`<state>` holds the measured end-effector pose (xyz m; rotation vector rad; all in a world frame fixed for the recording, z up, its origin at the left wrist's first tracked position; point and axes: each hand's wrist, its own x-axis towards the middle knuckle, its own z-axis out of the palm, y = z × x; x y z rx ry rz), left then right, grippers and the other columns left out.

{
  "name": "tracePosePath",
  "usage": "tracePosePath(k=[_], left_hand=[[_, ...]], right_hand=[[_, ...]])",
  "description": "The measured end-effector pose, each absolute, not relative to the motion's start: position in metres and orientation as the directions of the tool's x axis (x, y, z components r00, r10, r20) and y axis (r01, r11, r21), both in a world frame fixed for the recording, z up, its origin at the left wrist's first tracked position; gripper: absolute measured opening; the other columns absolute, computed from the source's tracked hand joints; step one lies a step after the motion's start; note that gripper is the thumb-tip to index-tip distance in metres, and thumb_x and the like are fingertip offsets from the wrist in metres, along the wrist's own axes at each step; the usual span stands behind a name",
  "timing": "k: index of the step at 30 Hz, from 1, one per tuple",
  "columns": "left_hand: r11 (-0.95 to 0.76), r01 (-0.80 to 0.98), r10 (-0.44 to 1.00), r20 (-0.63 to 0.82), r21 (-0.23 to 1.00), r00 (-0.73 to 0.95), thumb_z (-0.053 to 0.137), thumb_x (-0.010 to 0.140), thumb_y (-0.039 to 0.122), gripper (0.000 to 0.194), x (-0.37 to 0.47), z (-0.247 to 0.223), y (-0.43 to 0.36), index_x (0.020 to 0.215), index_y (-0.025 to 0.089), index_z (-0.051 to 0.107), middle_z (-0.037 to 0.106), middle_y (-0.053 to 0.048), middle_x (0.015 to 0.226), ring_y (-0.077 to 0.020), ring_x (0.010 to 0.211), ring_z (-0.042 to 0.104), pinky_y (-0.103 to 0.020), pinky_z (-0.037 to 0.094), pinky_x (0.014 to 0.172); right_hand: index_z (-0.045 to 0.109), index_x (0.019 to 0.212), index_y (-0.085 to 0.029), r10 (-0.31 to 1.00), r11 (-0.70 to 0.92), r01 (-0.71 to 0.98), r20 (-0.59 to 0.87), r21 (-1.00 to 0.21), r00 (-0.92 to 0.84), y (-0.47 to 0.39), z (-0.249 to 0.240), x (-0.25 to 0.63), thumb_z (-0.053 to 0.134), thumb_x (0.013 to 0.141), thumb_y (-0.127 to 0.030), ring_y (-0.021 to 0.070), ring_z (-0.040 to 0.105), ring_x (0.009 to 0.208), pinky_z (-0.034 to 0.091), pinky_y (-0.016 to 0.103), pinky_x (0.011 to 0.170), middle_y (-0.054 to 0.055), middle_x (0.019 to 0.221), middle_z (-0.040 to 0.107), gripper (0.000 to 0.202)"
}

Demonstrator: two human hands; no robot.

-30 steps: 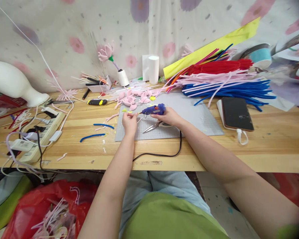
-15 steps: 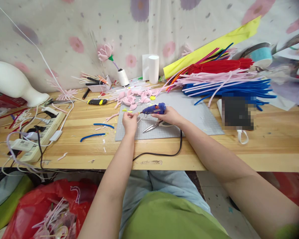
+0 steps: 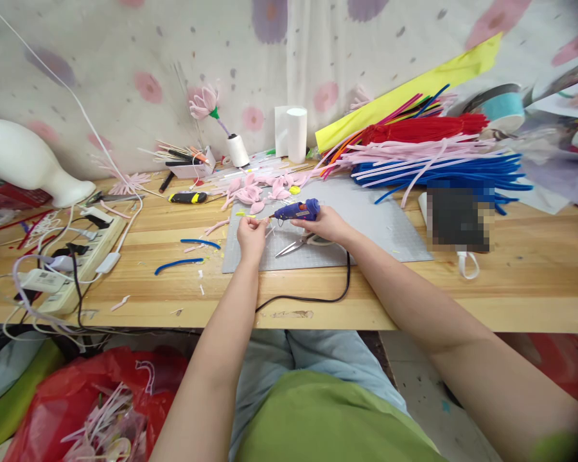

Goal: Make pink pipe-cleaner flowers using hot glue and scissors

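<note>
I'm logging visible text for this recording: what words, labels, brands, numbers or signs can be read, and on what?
None can be read.
Blue glue gun in the right hand: small label, too small to read.
White adapter at the power strip: printed patch, too small and blurred to read.
Cutting mat: faint grid, no numbers legible.

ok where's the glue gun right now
Near the middle of the head view: the right hand holds the blue glue gun over the grey mat, its nozzle close to the left hand.
</note>
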<state>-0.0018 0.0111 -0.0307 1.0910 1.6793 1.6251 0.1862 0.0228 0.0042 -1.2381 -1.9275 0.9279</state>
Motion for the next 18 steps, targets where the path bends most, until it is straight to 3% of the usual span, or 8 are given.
tracePosePath(k=[7,18], left_hand=[[-0.111,0.020,0.876,0.108,0.994,-0.469,0.070,0.057,0.024,0.035,0.000,-0.026,0.009,0.066,0.020,0.037,0.056,0.006,0.057,-0.0091,0.058,0.057,-0.021,0.039,0.060],[-0.091,-0.055,0.877,0.054,0.994,-0.477,0.071,0.057,0.017,0.041,0.000,-0.020,0.008,0.071,0.022,0.033,0.060,0.006,0.062,-0.0125,0.067,0.064,-0.026,0.044,0.071]], right_hand=[[0.068,0.092,-0.017,0.953,0.273,0.463,0.170,-0.843,-0.253,0.025,0.005,0.187,0.063,0.069,-0.050,0.0175,0.060,0.073,0.047,0.031,0.071,0.004,0.078,0.068,0.040],[0.067,0.080,-0.017,0.978,0.206,0.465,0.170,-0.861,-0.118,0.027,0.007,0.195,0.062,0.067,-0.055,0.0217,0.062,0.075,0.047,0.033,0.071,0.005,0.066,0.065,0.040]])
